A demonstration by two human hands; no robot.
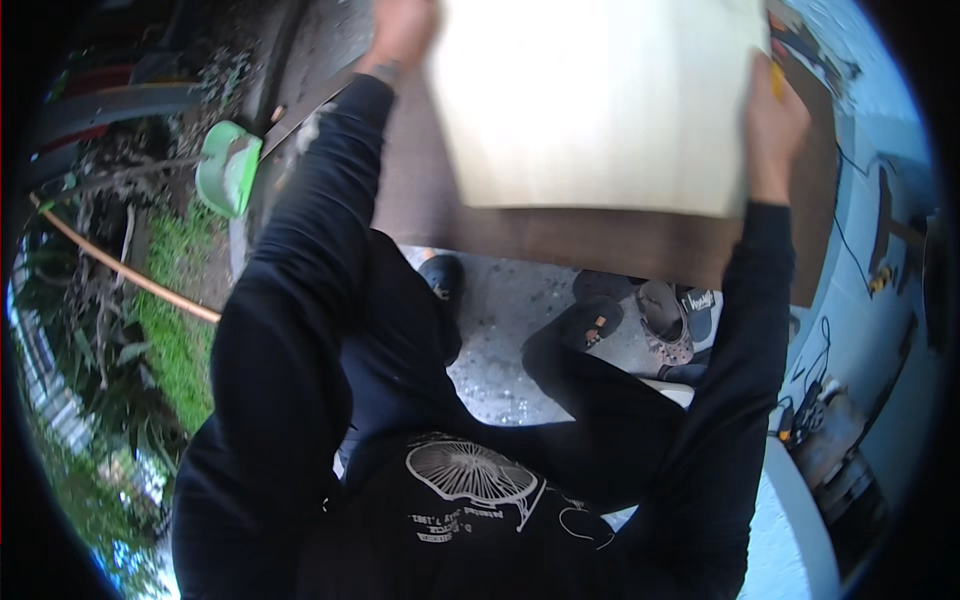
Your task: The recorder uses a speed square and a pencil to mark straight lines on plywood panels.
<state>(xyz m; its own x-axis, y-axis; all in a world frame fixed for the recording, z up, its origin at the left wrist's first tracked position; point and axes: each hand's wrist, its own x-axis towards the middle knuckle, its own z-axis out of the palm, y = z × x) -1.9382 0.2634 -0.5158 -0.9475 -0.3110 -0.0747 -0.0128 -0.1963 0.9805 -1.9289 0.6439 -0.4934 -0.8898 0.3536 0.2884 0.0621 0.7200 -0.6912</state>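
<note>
A pale, flat rectangular board (600, 110), wood-like and somewhat blurred, is held up between my hands over a brown tabletop (580, 235). At its left edge, near the top of the view, my left hand (403, 38) is closed on it; the fingertips are partly hidden. On the opposite edge my right hand (776, 135) grips the board. A small yellow thing (777, 82) shows by the right fingers, too small to make out. The board's far end runs out of view.
Below the table are my legs, a dark shoe (441, 280) and a cap-like item (662, 315) on the grey floor. To the left are a green dustpan (228, 170), grass and plants. Cables and a tool (800, 415) lie along the light-blue wall on the right.
</note>
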